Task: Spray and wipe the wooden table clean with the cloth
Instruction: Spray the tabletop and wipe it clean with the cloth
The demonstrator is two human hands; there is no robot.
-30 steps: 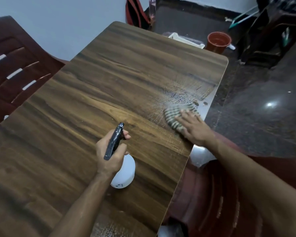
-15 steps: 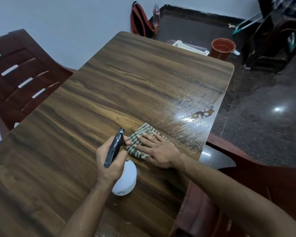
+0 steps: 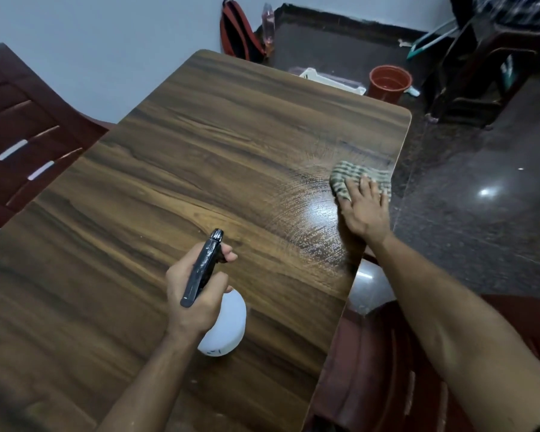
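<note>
The wooden table (image 3: 175, 169) fills most of the view, with wet streaks shining near its right edge. My left hand (image 3: 197, 288) grips the black trigger head of a white spray bottle (image 3: 223, 328) standing on the table near the front. My right hand (image 3: 363, 207) lies flat with straight fingers on a checked green-and-white cloth (image 3: 346, 177), pressing it onto the table close to the right edge.
A dark red plastic chair (image 3: 22, 129) stands to the left of the table, another (image 3: 387, 369) at the lower right. Beyond the far edge are a white tray (image 3: 331, 79), a red-brown pot (image 3: 388, 81), a red-and-black bag (image 3: 236, 32) and dark furniture (image 3: 493, 67) on the dark floor.
My right hand has swept the cloth from beside the spray bottle out to the table's right edge, leaving wet streaks. My left hand still holds the bottle in place.
</note>
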